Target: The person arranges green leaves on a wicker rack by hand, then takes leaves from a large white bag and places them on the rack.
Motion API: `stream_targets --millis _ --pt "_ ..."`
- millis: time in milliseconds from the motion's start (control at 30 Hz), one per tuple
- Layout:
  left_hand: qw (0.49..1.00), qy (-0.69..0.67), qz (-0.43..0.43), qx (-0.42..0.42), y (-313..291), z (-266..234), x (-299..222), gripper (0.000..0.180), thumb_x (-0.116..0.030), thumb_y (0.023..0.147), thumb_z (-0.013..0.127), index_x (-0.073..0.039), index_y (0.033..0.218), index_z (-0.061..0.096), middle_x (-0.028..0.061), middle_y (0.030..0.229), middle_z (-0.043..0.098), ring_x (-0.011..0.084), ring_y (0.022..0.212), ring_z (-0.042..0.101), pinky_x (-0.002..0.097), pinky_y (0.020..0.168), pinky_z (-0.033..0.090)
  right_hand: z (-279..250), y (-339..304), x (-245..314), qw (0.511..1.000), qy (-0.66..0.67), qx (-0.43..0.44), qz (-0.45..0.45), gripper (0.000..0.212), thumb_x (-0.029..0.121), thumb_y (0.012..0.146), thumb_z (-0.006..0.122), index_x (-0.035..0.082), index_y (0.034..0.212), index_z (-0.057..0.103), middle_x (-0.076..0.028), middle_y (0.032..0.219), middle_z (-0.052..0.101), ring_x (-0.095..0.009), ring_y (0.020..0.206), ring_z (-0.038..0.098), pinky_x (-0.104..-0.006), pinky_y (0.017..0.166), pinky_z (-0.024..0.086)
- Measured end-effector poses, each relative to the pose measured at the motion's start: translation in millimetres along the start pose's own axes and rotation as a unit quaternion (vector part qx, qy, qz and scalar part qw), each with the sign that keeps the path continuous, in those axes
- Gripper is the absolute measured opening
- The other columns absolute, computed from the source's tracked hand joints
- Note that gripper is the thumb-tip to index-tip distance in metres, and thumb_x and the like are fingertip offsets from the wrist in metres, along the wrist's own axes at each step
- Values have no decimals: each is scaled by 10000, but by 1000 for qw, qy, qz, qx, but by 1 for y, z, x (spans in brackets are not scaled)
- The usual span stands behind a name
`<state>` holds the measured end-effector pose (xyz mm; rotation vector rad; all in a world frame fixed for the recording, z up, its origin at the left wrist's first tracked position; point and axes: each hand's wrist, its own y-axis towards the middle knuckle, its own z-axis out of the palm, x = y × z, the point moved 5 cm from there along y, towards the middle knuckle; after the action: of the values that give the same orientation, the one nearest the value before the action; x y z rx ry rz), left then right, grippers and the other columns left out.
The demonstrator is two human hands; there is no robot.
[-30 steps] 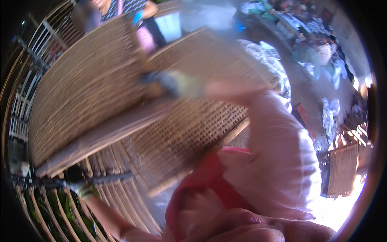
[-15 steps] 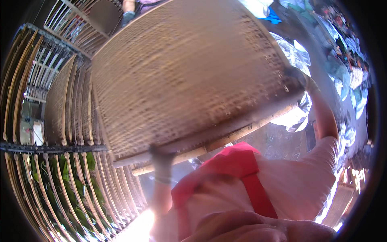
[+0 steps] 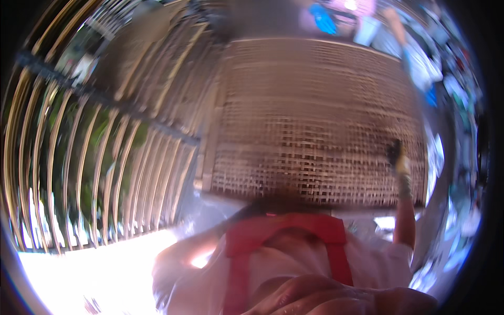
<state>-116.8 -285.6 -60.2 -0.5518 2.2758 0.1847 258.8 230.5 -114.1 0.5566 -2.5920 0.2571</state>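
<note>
A large woven bamboo tray [image 3: 315, 121] spreads out in front of me, its near edge close to my red apron [image 3: 286, 228]. My right hand [image 3: 397, 155], in a dark and yellowish glove, is over the right part of the weave. Motion smears its fingers, and whether it touches the weave is unclear. My left forearm [image 3: 210, 236] bends inward to the tray's near edge. There my left hand is lost in dark shadow and blur, so its fingers do not show.
Along the left stands a slatted rack [image 3: 100, 173] of bamboo poles and trays, with green leaves [image 3: 97, 131] behind the slats. Beyond the tray is another person with a blue-gloved hand [image 3: 322, 20]. A white and blue bundle [image 3: 422, 68] lies at the far right.
The tray has gone from a tilted, raised position, held at both near corners, to squarer in view and further right. My right hand has left its corner; my left hand has moved inward.
</note>
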Motion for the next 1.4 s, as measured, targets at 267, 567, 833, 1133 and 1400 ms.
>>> stream_targets --millis 267,567,833,1133,1400 --pt "996 -79 -12 50 48 -31 48 464 -365 841 590 -40 1170 559 134 1047 619 291 946 590 381 896 465 35 -233 230 952 -174 -34 -250 452 297 792 580 32 1157 559 -160 1233 528 -335 1179 468 -432 1010 369" --pt "978 -55 30 199 52 67 -68 422 -348 870 563 -36 1155 566 125 1033 624 280 936 594 377 890 468 25 -250 187 958 66 -99 -262 539 232 799 597 -10 1261 457 -251 1312 446 -397 1228 428 -472 1051 341" --pt "945 3 140 297 13 216 -228 388 -332 897 540 -32 1141 572 118 1021 629 270 928 597 373 885 471 -47 -346 -39 934 330 -120 57 433 246 886 538 13 1246 477 -227 1175 542 -380 1095 527 -456 949 434" --pt "597 -580 -293 470 72 324 -271 442 -333 1008 304 -11 1225 516 91 1205 589 221 1105 565 320 935 453 -116 -252 -248 889 437 -117 69 342 149 895 551 57 1224 533 -157 1047 631 -308 910 631 -381 833 509" --pt "575 -529 -421 461 86 415 -423 414 -274 997 375 0 1302 429 151 1215 562 262 1069 582 357 900 494 -143 -176 -420 981 23 -161 -104 236 60 778 565 -19 1000 579 -143 1063 580 -271 1070 536 -327 1003 408"
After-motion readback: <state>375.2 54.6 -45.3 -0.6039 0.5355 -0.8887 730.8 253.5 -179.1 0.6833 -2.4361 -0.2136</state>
